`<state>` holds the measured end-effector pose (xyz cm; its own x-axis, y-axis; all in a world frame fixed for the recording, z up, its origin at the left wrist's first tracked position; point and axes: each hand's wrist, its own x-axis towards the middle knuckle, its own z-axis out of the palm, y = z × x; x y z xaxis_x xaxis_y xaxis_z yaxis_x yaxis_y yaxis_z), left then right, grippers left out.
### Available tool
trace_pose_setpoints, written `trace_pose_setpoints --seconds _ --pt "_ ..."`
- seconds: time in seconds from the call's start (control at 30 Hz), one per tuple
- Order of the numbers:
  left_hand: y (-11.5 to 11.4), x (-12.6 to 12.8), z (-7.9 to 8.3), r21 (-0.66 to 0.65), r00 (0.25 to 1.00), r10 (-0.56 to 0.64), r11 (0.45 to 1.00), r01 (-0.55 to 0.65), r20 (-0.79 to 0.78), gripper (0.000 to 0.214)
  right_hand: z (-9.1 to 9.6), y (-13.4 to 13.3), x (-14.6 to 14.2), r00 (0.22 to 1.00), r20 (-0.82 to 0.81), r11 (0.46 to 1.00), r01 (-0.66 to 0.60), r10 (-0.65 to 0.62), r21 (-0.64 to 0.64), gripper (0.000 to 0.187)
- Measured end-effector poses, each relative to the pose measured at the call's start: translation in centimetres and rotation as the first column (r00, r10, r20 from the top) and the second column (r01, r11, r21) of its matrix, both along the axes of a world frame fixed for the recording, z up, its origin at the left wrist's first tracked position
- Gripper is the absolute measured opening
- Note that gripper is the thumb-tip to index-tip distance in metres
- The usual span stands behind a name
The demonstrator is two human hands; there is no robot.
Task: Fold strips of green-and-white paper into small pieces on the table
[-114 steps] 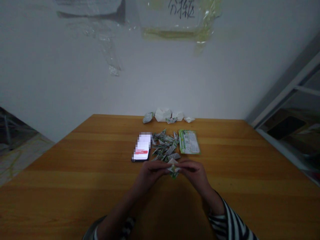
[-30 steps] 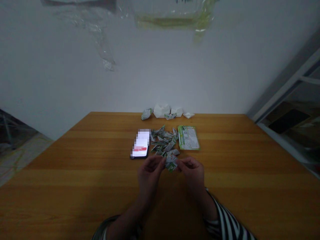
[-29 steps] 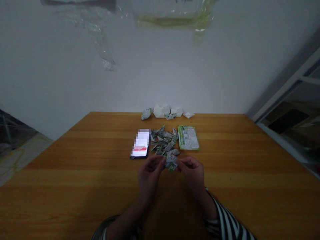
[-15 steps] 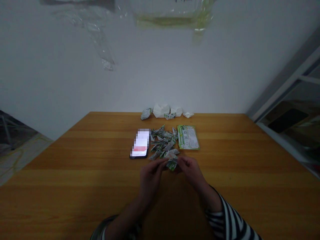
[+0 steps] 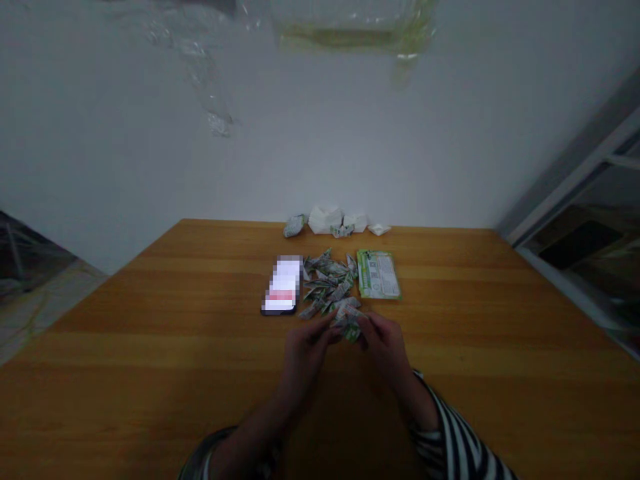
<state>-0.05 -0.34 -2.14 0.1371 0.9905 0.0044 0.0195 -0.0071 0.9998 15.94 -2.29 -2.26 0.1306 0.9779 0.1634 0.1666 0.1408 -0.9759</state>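
My left hand [image 5: 306, 353] and my right hand [image 5: 385, 348] meet just above the table, pinching a small folded piece of green-and-white printed paper [image 5: 351, 331] between their fingers. Much of that piece is hidden by my fingers. Directly beyond my hands lies a heap of similar folded paper pieces [image 5: 327, 283], and its front edge nearly reaches my left fingers. A smartphone [image 5: 283, 285] with a lit, blurred screen lies left of the heap. A green printed card or packet [image 5: 379, 274] lies to its right.
The wooden table [image 5: 150, 347] meets a white wall [image 5: 320, 147] at the back, where crumpled white paper [image 5: 325, 220] and a grey-green crumpled paper lump [image 5: 295, 226] sit. Plastic sheeting is taped high on the wall. A white window frame [image 5: 575, 180] stands at right.
My hands have drawn closer over the paper piece, which has shifted slightly right. My fingers have changed their hold on it. The view has tilted slightly; the objects on the table have not visibly moved.
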Motion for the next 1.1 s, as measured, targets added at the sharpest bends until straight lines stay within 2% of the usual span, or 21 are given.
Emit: trace_pose_setpoints --seconds 0.37,0.5,0.63,0.9,1.03,1.1 --pt "0.0 0.3 1.5 -0.154 0.983 0.091 0.986 -0.066 0.158 0.021 -0.7 -0.4 -0.7 1.0 -0.003 1.0 -0.004 0.004 0.031 0.041" --pt "-0.3 0.6 1.4 -0.138 0.983 0.096 0.988 -0.074 0.156 0.023 -0.8 -0.5 -0.8 1.0 0.007 1.0 0.006 -0.006 0.027 0.042" --pt "-0.4 0.6 1.3 -0.084 0.995 0.031 0.996 -0.023 0.09 0.025 -0.7 -0.5 -0.7 0.997 0.062 0.999 0.033 -0.035 0.036 0.042" --pt "-0.3 0.4 1.4 -0.013 0.987 -0.078 0.997 0.077 -0.139 0.03 -0.7 0.0 -0.3 0.973 0.223 0.994 -0.083 0.064 0.077 0.038" --pt "-0.5 0.4 1.6 -0.012 0.987 -0.12 0.993 0.119 -0.106 0.03 -0.6 0.1 -0.3 0.967 0.149 0.975 -0.216 0.207 0.043 0.034" --pt "-0.5 0.5 1.6 -0.032 0.989 -0.141 0.99 0.14 -0.043 0.03 -0.5 0.0 -0.3 0.963 0.142 0.969 -0.239 0.229 0.058 0.034"
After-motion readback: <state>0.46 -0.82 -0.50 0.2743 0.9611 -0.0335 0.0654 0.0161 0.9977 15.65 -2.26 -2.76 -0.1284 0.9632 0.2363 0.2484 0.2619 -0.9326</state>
